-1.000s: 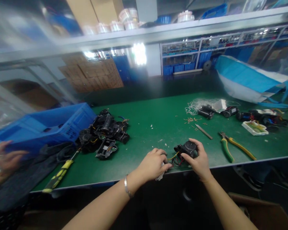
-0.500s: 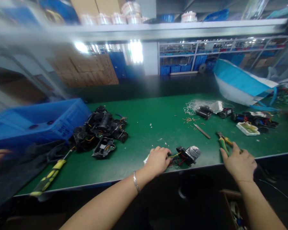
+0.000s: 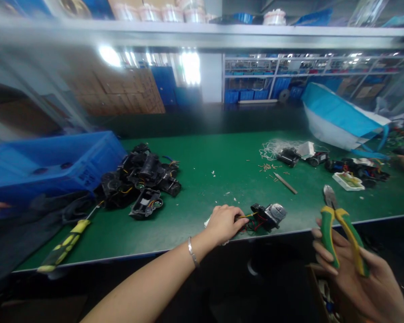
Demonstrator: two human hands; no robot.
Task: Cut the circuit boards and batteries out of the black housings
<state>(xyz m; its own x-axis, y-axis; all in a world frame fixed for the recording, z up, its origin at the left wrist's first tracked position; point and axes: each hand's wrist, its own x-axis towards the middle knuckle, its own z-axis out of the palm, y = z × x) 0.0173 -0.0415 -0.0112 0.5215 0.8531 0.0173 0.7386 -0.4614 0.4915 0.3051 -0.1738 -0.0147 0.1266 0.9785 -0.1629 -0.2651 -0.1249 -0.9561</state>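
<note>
Green bench [image 3: 205,179] under a shelf, workshop behind. Motor unit [image 3: 268,215] with coloured wires sits at the bench's near edge. Left hand [image 3: 225,223], grip closed on those wires, just left of the unit. Right hand [image 3: 353,273], off the bench edge, grips green-yellow pliers [image 3: 340,229], handles spread, nose up.

pliers [image 3: 340,224]: green-yellow handles, spread, upright, off table | motor part [image 3: 268,215]: black, red-yellow wires, near table edge
</note>
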